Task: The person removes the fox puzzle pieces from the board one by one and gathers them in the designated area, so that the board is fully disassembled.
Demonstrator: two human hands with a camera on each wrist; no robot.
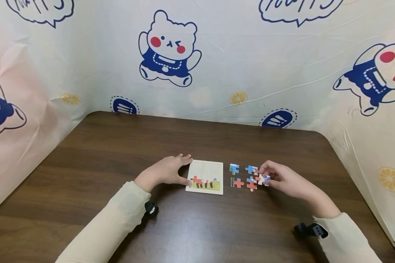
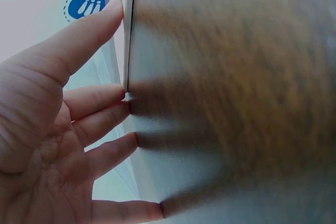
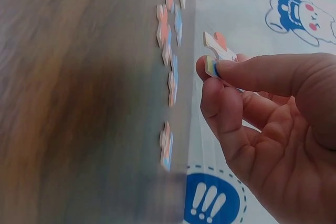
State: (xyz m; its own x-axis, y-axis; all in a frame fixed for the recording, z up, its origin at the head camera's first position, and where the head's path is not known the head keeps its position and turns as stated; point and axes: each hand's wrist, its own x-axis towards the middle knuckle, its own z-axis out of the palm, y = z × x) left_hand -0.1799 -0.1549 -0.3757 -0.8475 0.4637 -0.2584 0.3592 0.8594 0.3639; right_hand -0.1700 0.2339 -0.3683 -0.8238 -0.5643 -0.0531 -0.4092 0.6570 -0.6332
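A pale puzzle tray [image 1: 204, 168] lies on the table, its lower part filled with pieces showing green ground and striped legs. My left hand [image 1: 168, 171] rests at the tray's left side, thumb on the lower left corner and fingertips by the upper left one. In the left wrist view its fingers [image 2: 113, 153] are spread, tips down at the tabletop. Between thumb and forefinger my right hand [image 1: 283, 178] pinches a puzzle piece [image 3: 224, 51], mostly white with some orange and blue, held above the table. Several loose pieces [image 1: 234, 168] lie between tray and right hand.
The dark wooden table [image 1: 118, 146] reaches back to a printed cloth [image 1: 217, 73] with cartoon bears, which hangs around its back and sides. One more loose piece [image 3: 166, 148] shows near the right hand in the right wrist view. Each wrist carries a small black device [image 1: 151, 209].
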